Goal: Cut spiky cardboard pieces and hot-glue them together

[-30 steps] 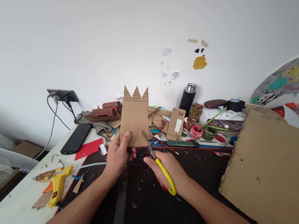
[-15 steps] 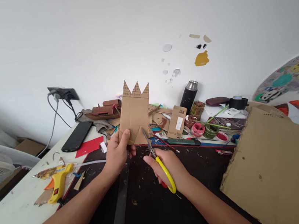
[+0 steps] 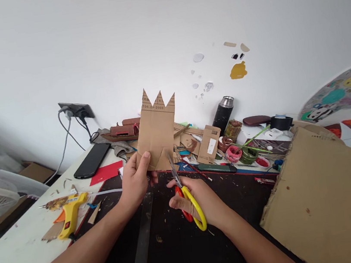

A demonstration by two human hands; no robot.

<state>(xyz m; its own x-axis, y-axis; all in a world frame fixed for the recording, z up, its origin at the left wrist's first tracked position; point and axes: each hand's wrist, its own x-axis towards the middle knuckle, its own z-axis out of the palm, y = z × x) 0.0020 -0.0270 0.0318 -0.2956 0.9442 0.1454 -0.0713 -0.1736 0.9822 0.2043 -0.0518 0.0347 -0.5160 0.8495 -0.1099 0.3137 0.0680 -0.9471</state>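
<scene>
My left hand point(image 3: 135, 181) grips the bottom edge of a brown cardboard piece point(image 3: 157, 132), holding it upright above the desk; its top is cut into three spikes. My right hand point(image 3: 195, 198) is closed through the yellow and red handles of a pair of scissors point(image 3: 184, 191). The blades point up and meet the cardboard's lower edge, just right of my left thumb. A dark cutting mat point(image 3: 178, 244) lies under both hands.
A metal ruler point(image 3: 142, 245) lies on the mat. A yellow glue gun point(image 3: 69, 214), red paper point(image 3: 106, 172) and a black phone point(image 3: 92, 159) sit at the left. A large cardboard sheet point(image 3: 328, 197) fills the right. Paint pots, a flask point(image 3: 223, 114) and scraps crowd the back.
The cardboard piece has risen a little in my left hand. The scissor handles have spread apart, showing the red loop, with the blades still at the cardboard's lower edge.
</scene>
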